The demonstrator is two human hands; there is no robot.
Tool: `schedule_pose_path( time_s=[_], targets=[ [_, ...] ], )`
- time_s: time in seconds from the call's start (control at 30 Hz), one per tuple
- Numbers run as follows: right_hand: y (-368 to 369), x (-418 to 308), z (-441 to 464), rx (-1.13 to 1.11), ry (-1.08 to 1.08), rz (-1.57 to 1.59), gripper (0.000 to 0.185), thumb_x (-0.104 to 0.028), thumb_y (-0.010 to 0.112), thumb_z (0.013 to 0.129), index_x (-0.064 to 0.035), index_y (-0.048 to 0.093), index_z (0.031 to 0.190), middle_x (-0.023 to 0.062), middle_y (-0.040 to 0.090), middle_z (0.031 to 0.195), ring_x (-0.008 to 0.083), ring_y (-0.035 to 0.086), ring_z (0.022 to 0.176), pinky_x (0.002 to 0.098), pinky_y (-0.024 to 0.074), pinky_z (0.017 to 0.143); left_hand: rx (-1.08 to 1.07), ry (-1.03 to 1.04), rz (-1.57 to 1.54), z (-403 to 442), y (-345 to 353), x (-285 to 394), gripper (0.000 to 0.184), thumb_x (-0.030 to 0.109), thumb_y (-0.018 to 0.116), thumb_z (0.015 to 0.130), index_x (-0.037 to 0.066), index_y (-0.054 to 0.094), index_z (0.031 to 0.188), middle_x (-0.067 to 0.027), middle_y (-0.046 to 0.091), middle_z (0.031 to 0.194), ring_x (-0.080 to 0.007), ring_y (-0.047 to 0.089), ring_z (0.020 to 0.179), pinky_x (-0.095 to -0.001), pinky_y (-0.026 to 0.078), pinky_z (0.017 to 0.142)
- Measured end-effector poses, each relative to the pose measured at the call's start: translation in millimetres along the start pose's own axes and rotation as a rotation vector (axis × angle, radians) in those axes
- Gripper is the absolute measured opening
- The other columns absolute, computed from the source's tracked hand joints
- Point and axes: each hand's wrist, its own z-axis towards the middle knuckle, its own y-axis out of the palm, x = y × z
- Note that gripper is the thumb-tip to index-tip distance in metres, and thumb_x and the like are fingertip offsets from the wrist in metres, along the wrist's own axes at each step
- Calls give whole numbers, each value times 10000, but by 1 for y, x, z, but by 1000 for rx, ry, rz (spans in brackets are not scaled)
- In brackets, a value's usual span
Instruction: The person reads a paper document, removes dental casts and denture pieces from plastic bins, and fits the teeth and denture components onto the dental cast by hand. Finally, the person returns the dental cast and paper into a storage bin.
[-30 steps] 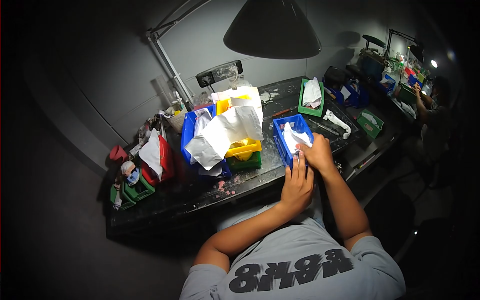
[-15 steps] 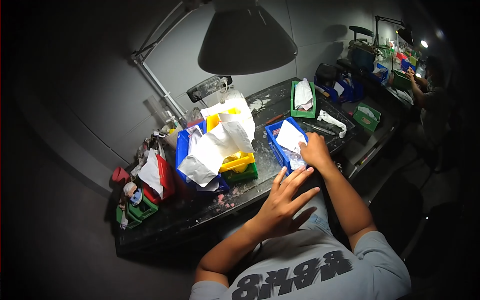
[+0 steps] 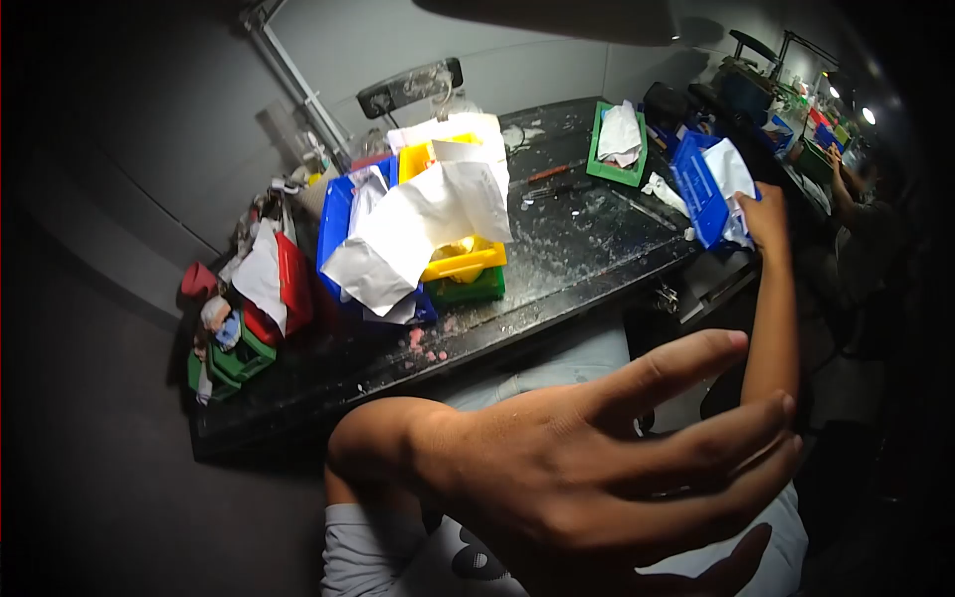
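Observation:
Out at the right, my right hand (image 3: 763,214) grips the near edge of a blue bin (image 3: 702,194), which is tilted and lifted at the table's right end. White paper (image 3: 731,169) and some clear plastic show inside that bin. Close to the camera, my left hand (image 3: 597,448) is raised with its fingers spread, holding nothing. Behind the blue bin lies a crumpled white strip (image 3: 665,191), partly covered. A green bin (image 3: 615,179) with a folded white paper bundle stands just left of it.
Stacked blue, yellow and green bins (image 3: 468,265) under white paper stand mid-table. Red (image 3: 295,284) and green (image 3: 246,363) bins sit at the left end. A lamp shade (image 3: 567,15) hangs overhead. Another person (image 3: 860,204) works at the far right.
My right hand has carried the blue bin from the table's middle to the right and tilted it. My left hand has risen toward the camera, away from the bin. The view has shifted.

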Motion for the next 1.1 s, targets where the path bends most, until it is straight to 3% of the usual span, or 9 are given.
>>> schedule_pose_path(
  time_s=[0.17,0.23,0.27,0.47,0.63,0.77,0.9,1.03,1.1],
  targets=[
    [29,50,32,83,105,-215,316,-175,700,750,39,732,980,298,699,998,453,685,985,481,537,876,113,-91,-148,-20,-5,-5,91,80,706,863,78,639,925,-216,677,1109,-363,675,1036,-569,520,915],
    [57,71,46,118,90,-275,350,-172,649,706,33,733,978,312,689,1031,482,663,1006,500,528,912,429,-300,-443,-56,4,-13,484,64,784,830,133,440,1163,-180,617,1117,-383,684,958,-529,600,791],
    [68,75,51,80,139,-297,389,-161,695,722,33,721,1059,303,701,1037,450,678,1027,473,527,916,303,-378,-283,-64,-17,-14,592,47,796,824,172,278,1082,-184,526,1115,-402,676,850,-496,616,667],
    [79,76,49,-57,210,-59,417,-162,750,730,64,715,1079,283,728,989,399,724,949,428,545,857,868,-266,212,-153,-54,1,280,2,545,846,59,377,1063,-193,527,889,-220,507,565,-314,479,456],
    [43,49,58,-172,212,-47,605,-271,840,726,110,652,1157,311,668,1194,362,684,1099,403,519,947,1046,-281,642,-226,-110,2,220,105,459,892,-31,438,1064,-188,542,784,-193,456,512,-256,419,457],
    [29,-37,54,240,-93,-78,508,-216,820,739,22,677,1165,249,687,1147,371,664,1104,416,515,956,1093,-476,748,-268,-112,-26,190,99,494,895,-38,439,1015,-151,530,747,-174,449,495,-245,416,456],
    [93,-115,63,76,-262,70,424,-206,796,764,2,694,1120,209,677,1146,370,640,1117,424,507,970,948,-578,827,-283,-88,-48,216,126,530,892,-26,441,1017,-124,538,723,-159,476,512,-241,378,460],
    [183,-106,97,-86,-62,-411,362,-206,774,796,-7,705,1091,183,549,1379,416,483,1303,444,437,1078,1065,-623,809,-291,-89,-43,203,112,518,900,-35,440,1017,-113,530,712,-158,478,512,-246,373,458],
    [186,-99,115,169,-215,-428,389,-182,738,817,-6,679,1159,210,628,1275,404,589,1212,460,496,1009,1061,-608,837,-290,-86,-41,203,104,516,890,-38,469,1028,-98,538,727,-150,491,531,-241,389,463]
  ],
)
